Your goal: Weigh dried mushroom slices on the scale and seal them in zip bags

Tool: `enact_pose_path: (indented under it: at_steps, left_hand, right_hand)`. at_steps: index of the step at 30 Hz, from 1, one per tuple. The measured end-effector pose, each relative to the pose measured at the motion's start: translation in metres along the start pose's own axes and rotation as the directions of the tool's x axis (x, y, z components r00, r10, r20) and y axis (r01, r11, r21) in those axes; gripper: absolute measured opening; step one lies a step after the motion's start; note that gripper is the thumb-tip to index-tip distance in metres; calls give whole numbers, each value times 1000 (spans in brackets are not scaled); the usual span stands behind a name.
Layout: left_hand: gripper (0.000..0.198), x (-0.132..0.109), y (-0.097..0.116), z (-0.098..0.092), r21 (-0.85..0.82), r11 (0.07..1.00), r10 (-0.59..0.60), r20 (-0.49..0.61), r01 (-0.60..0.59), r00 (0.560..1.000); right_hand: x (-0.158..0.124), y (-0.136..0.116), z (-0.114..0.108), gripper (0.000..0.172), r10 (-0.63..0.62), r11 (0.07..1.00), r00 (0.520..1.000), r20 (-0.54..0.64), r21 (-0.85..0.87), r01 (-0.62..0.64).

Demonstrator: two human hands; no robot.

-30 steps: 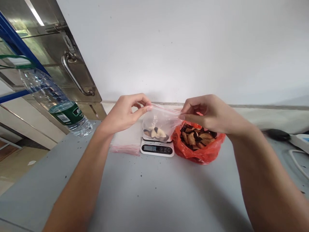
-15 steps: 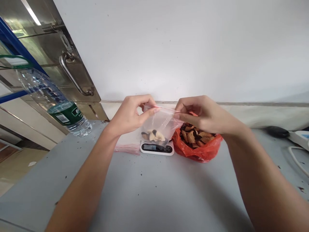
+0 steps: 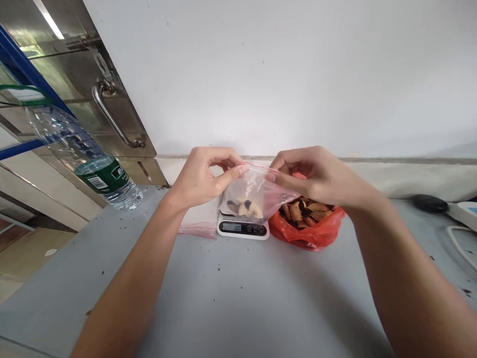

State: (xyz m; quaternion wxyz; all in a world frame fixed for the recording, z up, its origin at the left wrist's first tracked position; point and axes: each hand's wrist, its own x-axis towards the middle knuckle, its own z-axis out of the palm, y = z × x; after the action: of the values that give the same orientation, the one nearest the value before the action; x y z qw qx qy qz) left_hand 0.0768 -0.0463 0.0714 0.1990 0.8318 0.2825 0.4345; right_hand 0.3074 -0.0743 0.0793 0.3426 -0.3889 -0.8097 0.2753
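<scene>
A clear zip-lock bag (image 3: 257, 191) with a pink-red seal hangs between my two hands, above the digital scale. Pale and dark dried slices (image 3: 246, 208) lie in its bottom. My left hand (image 3: 212, 174) pinches the left part of the seal between thumb and fingers. Farther along the same edge, my right hand (image 3: 303, 171) grips the bag's top. The white kitchen scale (image 3: 243, 229) shows 0.0 on its display. To its right stands an open red plastic bag (image 3: 311, 236) filled with brown dried slices (image 3: 296, 211), partly hidden by my right hand.
Flat zip-lock bags (image 3: 197, 228) lie left of the scale. A large water bottle (image 3: 108, 174) is at the table's left side, near a metal door with a handle (image 3: 112, 117). A black object (image 3: 428, 203) and white cable (image 3: 456, 243) are at right. A white wall rises behind.
The zip-lock bag has shifted slightly to the right, its contents with it. My right fingers have slid a little along the seal. The left hand has barely moved.
</scene>
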Motion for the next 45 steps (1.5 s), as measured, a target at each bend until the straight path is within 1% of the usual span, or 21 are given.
enact_pose_path:
  at_steps: [3,6,8,10,13,16,19,21,26,29,35,39,45]
  left_hand:
    - [13,-1,5,1,61,998,12,22,-13,1000]
    - [12,0,9,2,54,999,-3,26,2,1000]
    - [13,0,11,2,55,998,-27,32,26,999]
    - [16,-1,13,1,77,995,-64,60,59,996]
    - [19,-1,15,0,124,987,-113,109,99,988]
    - [21,-1,16,1,174,981,-113,133,89,985]
    - [25,-2,16,2,222,974,-65,123,36,990]
    - [27,-1,16,0,229,973,-39,113,12,993]
    - [19,0,14,-12,214,976,-49,97,27,994]
    - [17,1,11,-15,200,979,-62,80,45,995]
    - [17,2,6,-13,196,979,-70,70,55,995]
    - [17,2,5,-15,204,977,-81,79,64,994]
    - [18,3,7,-14,217,973,-97,89,76,991]
  right_hand:
    - [1,-3,4,41,10,1000,1000,4,3,-10]
    - [2,-5,8,39,-66,998,997,-33,-8,66]
    - [1,-6,8,37,-88,996,995,-44,-20,87]
    - [0,-6,8,37,-55,998,997,-45,-27,54]
    - [0,-6,8,41,10,999,1000,-22,-52,-12]
    - [1,-6,11,42,-6,998,1000,23,-67,7]
    - [2,-4,12,39,-24,998,999,38,-57,26]
    - [2,-2,10,37,-5,1000,999,40,-26,6]
    - [0,5,-2,34,72,994,990,120,69,-81]
    - [-2,8,-10,33,81,995,989,126,45,-88]
    - [-5,11,-20,33,115,993,982,149,-12,-114]
    - [-5,9,-21,29,127,992,971,202,-18,-126]
    - [-4,11,-20,19,152,985,978,144,-98,-139]
